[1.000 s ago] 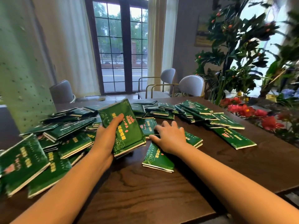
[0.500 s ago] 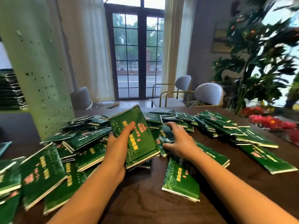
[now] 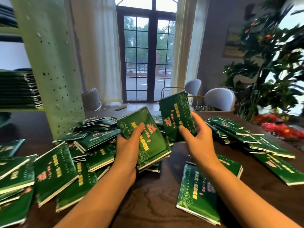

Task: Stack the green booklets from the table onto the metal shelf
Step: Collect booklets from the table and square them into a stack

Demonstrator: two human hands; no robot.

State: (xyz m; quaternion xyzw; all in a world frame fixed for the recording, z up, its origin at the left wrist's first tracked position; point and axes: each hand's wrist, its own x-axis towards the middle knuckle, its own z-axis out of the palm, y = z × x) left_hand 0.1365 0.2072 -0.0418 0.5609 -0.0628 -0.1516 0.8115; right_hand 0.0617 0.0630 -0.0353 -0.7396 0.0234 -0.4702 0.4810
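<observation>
Here, green booklets (image 3: 54, 170), gold-lettered, glossy; hands (image 3: 130, 148) gripping two.

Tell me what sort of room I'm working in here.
Probably a dining or meeting room: a wooden table with padded chairs at its far side, tall glazed doors facing a street, and a leafy plant.

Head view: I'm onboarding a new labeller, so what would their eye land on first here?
Two hands at centre hold green booklets: the left hand grips a small stack, the right hand holds a single booklet upright beside it. Around them loose booklets litter the dark table, and a neat pile sits on the shelf at far left.
</observation>
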